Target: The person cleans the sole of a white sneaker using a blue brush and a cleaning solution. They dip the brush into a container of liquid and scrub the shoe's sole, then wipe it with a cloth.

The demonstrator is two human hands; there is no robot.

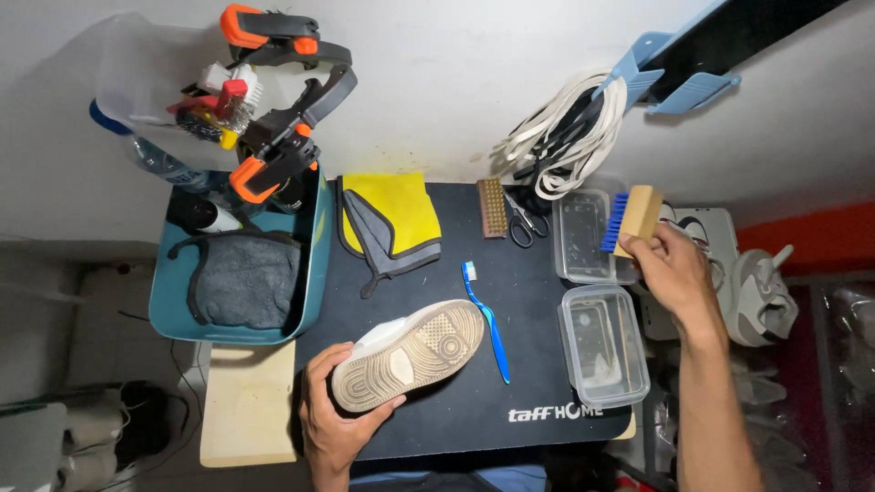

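My left hand [330, 415] grips a white sneaker [410, 353] by its heel, sole turned up, over the black mat [456, 401]. My right hand [676, 270] holds a wooden brush with blue bristles [631, 219] above a clear plastic tub [583, 235] at the mat's right edge. A second clear tub [603, 344] sits just below it. On the mat between the sneaker and the tubs lies a blue toothbrush [486, 319].
A teal basin [312, 273] with a grey cloth [244, 279] and bottles stands at left, clamps above it. A yellow and grey cloth [390, 219], a wooden brush [492, 208], scissors [521, 223] and white laces [565, 137] lie at the back. More sneakers [761, 292] sit at right.
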